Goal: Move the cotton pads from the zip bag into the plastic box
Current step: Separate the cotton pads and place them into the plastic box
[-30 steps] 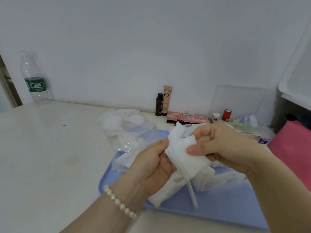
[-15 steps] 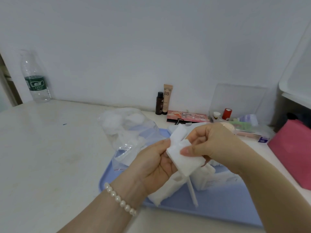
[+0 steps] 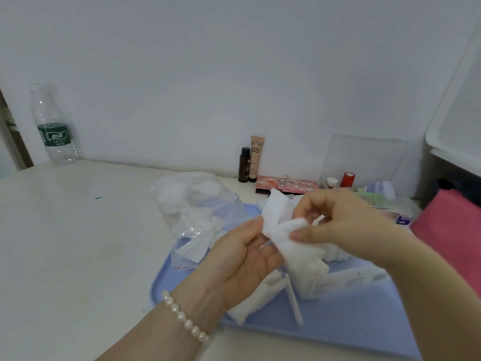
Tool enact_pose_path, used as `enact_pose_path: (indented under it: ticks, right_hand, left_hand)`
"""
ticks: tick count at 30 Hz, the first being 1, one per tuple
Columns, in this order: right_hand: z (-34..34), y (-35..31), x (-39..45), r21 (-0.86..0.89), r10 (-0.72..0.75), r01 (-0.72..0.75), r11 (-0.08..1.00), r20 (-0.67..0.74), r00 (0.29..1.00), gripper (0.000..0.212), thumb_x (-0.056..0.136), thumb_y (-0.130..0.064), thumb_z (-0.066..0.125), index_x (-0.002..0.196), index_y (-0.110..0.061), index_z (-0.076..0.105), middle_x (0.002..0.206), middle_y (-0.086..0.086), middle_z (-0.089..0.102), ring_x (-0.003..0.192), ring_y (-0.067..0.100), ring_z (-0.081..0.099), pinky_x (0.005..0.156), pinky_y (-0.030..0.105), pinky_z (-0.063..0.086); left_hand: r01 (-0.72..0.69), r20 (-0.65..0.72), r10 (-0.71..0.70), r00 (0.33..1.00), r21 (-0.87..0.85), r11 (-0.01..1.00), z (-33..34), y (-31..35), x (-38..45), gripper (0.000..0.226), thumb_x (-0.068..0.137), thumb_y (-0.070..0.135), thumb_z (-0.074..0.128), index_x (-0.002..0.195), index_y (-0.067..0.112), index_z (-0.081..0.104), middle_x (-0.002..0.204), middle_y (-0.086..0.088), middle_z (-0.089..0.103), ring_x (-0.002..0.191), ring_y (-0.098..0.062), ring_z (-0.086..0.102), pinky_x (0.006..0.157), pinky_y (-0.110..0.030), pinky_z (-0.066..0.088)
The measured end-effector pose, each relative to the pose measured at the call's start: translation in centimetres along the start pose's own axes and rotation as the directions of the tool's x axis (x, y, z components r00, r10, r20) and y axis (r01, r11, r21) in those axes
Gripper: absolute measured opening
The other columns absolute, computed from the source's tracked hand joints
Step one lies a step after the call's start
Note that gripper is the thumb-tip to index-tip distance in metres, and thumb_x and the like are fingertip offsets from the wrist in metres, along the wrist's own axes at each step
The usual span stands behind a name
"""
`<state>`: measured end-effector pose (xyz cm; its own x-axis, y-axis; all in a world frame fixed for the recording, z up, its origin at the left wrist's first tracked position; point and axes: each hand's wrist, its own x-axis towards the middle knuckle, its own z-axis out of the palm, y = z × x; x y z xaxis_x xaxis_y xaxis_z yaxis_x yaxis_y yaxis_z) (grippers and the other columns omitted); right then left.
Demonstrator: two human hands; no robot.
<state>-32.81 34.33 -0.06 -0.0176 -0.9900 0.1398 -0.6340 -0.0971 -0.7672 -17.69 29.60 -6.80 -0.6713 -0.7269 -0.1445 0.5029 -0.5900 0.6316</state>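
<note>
- Head view, far left at about ten o'clock: a water bottle [image 3: 53, 123] stands on the counter [image 3: 78, 243], well apart from the work and not at risk.
- Just left of centre, the zip bag [image 3: 194, 212] slumps open over the far-left corner of the blue tray [image 3: 338, 324], with round cotton pads [image 3: 205, 188] showing through the film. It is limp and unsupported; a brush from the left forearm could likely tip it and spill pads onto the counter.
- At centre, the left hand [image 3: 242, 267] lies palm up, fingers [image 3: 253, 227] curled round the lower edge of a bunch of white pads [image 3: 279, 220].
- The right hand [image 3: 341, 225] pinches the same bunch from three o'clock, thumb and fingers closed on it. With both hands pulling on soft, thin sheets, the stack may fan out, tear, or shed a pad over the tray's near edge.
- Below the hands, a white packet [image 3: 315, 280] and a white stick [image 3: 294, 303] lie on the tray; falling pads could mix in with them.
- I cannot tell for certain which item is the plastic box; a clear container [image 3: 364, 157] stands at one o'clock by the wall among small cosmetics. If that is the target, the reach crosses this clutter, so something might get knocked.
</note>
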Motion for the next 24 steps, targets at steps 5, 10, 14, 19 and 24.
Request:
enact_pose_path:
  ticks: [5,10,14,19,24]
  right_hand:
    - [-2.5,0.7,0.3,0.7,0.188,-0.042,0.713,-0.133,0.973,0.023,0.061,-0.004,0.065,0.084,-0.006,0.061,0.065,0.003,0.07,0.058,0.013,0.068,0.049,0.022,0.054]
    - [-0.9,0.7,0.5,0.737,0.23,-0.188,0.65,0.046,0.972,0.038,0.061,-0.003,0.064,0.099,-0.005,0.063,0.083,0.01,0.073,0.064,0.019,0.07,0.053,0.03,0.058]
    - [0.6,0.7,0.9,0.595,0.261,-0.198,0.779,-0.021,0.965,0.02,0.077,0.006,0.065,0.087,-0.011,0.063,0.086,0.01,0.071,0.063,0.018,0.069,0.051,0.028,0.057]
    - [1.1,0.5,1.0,0.613,0.264,-0.161,0.773,-0.081,0.961,0.016,0.078,0.004,0.066,0.085,-0.01,0.061,0.082,0.009,0.071,0.061,0.017,0.069,0.048,0.025,0.055]
    - [1.9,0.5,1.1,0.584,0.274,-0.162,0.796,-0.11,0.955,0.018,0.076,0.004,0.068,0.077,-0.01,0.058,0.071,0.005,0.07,0.056,0.014,0.067,0.047,0.024,0.054]
  left_hand:
    - [-0.126,-0.179,0.13,0.975,0.034,0.991,0.0,-0.4,0.5,0.02,0.095,0.01,0.046,0.086,0.008,0.064,0.072,0.001,0.068,0.06,-0.006,0.058,0.062,-0.019,0.043]
    - [-0.163,-0.139,0.166,0.976,0.034,0.986,0.1,-1.0,0.4,0.022,0.096,0.008,0.042,0.097,0.001,0.063,0.091,-0.01,0.074,0.076,-0.015,0.072,0.07,-0.024,0.057]
    - [-0.178,-0.115,0.182,0.977,0.04,0.983,0.4,-1.2,0.2,0.025,0.098,0.007,0.038,0.104,-0.001,0.061,0.1,-0.015,0.072,0.083,-0.018,0.072,0.073,-0.028,0.059]
    - [-0.243,-0.161,0.246,0.956,0.039,0.969,0.6,-1.2,0.2,0.025,0.098,0.006,0.037,0.098,0.0,0.061,0.096,-0.015,0.073,0.084,-0.02,0.072,0.075,-0.029,0.058]
    - [-0.25,-0.158,0.253,0.954,0.04,0.968,1.0,-1.2,0.0,0.023,0.097,0.001,0.037,0.102,0.0,0.06,0.096,-0.015,0.072,0.085,-0.021,0.071,0.077,-0.029,0.057]
